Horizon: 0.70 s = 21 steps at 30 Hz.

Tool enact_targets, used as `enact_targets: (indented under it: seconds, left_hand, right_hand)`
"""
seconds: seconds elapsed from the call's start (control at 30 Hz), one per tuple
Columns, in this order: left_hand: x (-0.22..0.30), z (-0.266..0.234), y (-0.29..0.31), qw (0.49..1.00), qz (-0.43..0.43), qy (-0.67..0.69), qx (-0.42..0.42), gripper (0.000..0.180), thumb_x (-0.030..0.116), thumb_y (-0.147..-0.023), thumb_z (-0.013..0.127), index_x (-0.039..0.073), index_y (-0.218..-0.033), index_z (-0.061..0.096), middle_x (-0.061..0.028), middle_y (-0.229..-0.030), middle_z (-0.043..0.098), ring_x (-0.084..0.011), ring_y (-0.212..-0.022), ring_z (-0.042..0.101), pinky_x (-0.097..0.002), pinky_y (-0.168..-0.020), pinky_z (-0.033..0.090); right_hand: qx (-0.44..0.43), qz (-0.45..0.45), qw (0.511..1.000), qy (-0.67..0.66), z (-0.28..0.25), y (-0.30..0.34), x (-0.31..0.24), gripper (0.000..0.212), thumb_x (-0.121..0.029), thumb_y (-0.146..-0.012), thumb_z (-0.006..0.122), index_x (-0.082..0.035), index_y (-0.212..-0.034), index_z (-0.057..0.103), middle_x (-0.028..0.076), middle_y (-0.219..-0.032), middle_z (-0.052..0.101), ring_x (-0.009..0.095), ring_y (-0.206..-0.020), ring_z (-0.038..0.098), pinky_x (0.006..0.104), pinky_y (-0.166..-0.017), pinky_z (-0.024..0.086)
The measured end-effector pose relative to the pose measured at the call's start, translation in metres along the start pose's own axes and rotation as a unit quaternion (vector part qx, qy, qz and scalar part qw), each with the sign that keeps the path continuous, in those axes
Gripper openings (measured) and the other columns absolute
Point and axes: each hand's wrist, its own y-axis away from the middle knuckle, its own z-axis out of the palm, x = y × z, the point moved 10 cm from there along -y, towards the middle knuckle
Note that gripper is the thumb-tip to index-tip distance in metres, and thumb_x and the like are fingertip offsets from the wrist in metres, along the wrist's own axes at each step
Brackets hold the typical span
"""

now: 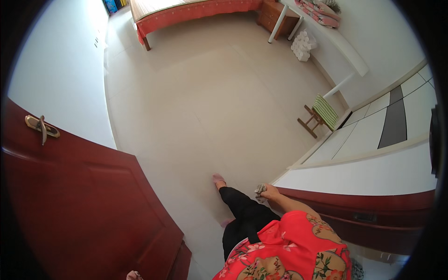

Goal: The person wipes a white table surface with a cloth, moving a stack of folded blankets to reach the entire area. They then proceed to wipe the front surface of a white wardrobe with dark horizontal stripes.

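Observation:
My right hand point(271, 192) is held low in front of the red door frame on the right, closed round a crumpled grey-beige cloth point(260, 192). Part of the cloth bulges out past the fingers. Only a small part of my left hand point(134, 276) shows at the bottom edge, close to the dark red door point(93, 200). Its fingers look curled in, and whatever they may hold is cut off by the frame. The door stands swung inward on the left, with a brass lever handle point(43, 129) well away from my hand.
Beige floor tiles point(196, 98) stretch ahead to a bed point(186, 14) with a red skirt. A small folding stool point(322, 114) with a green striped seat stands by the white cabinet point(373, 130) at right. Beyond are a white bagged bundle point(303, 45), a narrow shelf point(347, 51) and a wooden nightstand point(275, 19).

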Motion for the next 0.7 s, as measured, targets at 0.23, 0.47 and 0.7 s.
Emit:
enact_targets:
  seconds: [0.23,0.47,0.7]
  left_hand:
    - [0.076,0.046,-0.089,0.974,-0.088,-0.202,0.042,0.045,0.042,-0.091,0.057,0.021,-0.130,0.060,-0.0006,-0.138,0.055,-0.0381,-0.119,0.054,-0.0400,-0.096,0.042]
    - [0.151,0.087,-0.203,0.983,-0.096,-0.154,0.004,0.048,0.037,-0.087,0.062,0.019,-0.130,0.059,-0.0013,-0.133,0.057,-0.0336,-0.117,0.055,-0.0370,-0.094,0.044]
    - [0.240,0.126,-0.289,0.992,-0.012,-0.122,-0.023,0.052,0.032,-0.082,0.067,0.016,-0.130,0.058,-0.0020,-0.128,0.059,-0.0291,-0.114,0.057,-0.0340,-0.093,0.045]
  right_hand:
    - [0.000,-0.058,0.996,0.069,-0.032,-0.048,-0.093,0.040,-0.035,-0.073,0.065,-0.012,-0.105,0.067,0.013,-0.099,0.071,0.028,-0.092,0.067,0.0381,-0.079,0.052]
    - [0.059,-0.026,0.998,0.007,-0.112,-0.051,-0.183,0.043,-0.041,-0.073,0.067,-0.015,-0.108,0.069,0.011,-0.097,0.072,0.026,-0.089,0.068,0.0373,-0.079,0.053]
    - [0.154,-0.113,0.982,-0.006,-0.151,-0.034,-0.207,0.039,-0.038,-0.071,0.071,-0.013,-0.100,0.068,0.014,-0.089,0.070,0.032,-0.084,0.067,0.0415,-0.076,0.053]
